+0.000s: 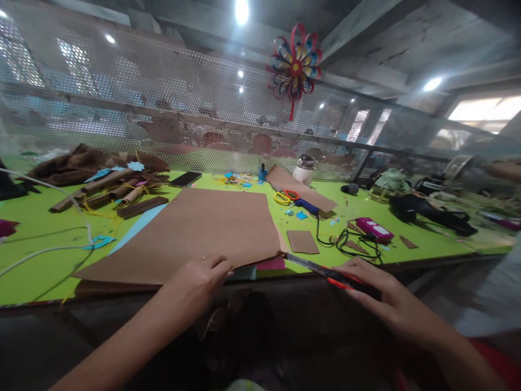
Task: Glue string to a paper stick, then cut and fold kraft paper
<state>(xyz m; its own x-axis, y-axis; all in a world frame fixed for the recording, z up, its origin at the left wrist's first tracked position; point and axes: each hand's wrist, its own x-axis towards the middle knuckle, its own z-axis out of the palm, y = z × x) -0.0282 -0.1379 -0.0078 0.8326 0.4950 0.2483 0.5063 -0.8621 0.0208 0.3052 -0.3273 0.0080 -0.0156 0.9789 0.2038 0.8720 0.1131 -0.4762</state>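
Lime-green surfacing covers the worktop (24, 285), and the broad brown sheet (211, 222) lies over its near edge, in front of the person. Clock directions run from the sheet's middle, twelve pointing away. At ten o'clock sits a heap of brown paper rolls (91, 189) with yellow strands; at two, a smaller brown sheet (301, 187) leans near a flask (304, 171). Light blue paper (138, 225) shows beneath the broad sheet's left side, and pink paper (272, 264) beneath its near right corner.

At six, the left hand (197, 282) pinches the near edge, fingers bent over it. At four, the right hand (382, 293) grips the orange-and-black scissors (313, 266), their tips at that right corner; whether the blades are parted, I cannot tell. A small brown card (303, 242) lies just beyond them.

The step looks like a cut starting or ending along the near edge. Another snip would call for a steady left pinch, clear of the blades' line, the edge held flat, and the tips lined up so only the brown layer, not the coloured paper beneath, is caught.
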